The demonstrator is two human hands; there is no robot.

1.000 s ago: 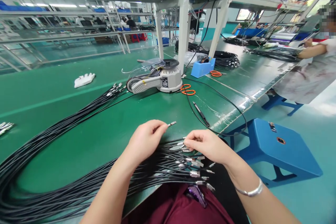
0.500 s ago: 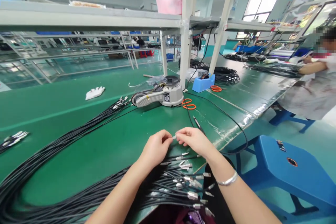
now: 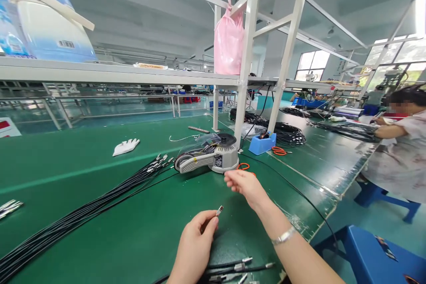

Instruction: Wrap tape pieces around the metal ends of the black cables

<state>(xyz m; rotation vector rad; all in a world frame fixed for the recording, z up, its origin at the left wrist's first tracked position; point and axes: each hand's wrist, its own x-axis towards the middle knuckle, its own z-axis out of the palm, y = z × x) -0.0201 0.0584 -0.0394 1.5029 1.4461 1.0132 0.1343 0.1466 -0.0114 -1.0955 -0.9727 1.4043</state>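
Observation:
My left hand (image 3: 196, 239) pinches a cable connector (image 3: 219, 210), whose small metal plug sticks up past the thumb and forefinger. My right hand (image 3: 244, 185) is held higher and farther out, in front of a grey, round-based machine (image 3: 223, 157) with a black disc on top. Its fingers are pressed together, and what lies between them, if anything, cannot be made out. Orange-handled scissors (image 3: 244, 166) lie partly hidden behind that hand. Below, at the bottom edge, several black cable ends with metal plugs (image 3: 240, 267) rest on the green table.
A bundle of black cables (image 3: 109, 197) runs across the left of the table. A white glove (image 3: 125, 147) lies behind it. Past the machine stand a blue tape dispenser (image 3: 262, 143) and coiled cables (image 3: 289, 135). A person (image 3: 399, 142) sits at right beyond a blue stool (image 3: 376, 253).
My hands were together at one connector; now they are apart. The right has moved forward toward the machine, while the left keeps the connector. The view has tilted upward.

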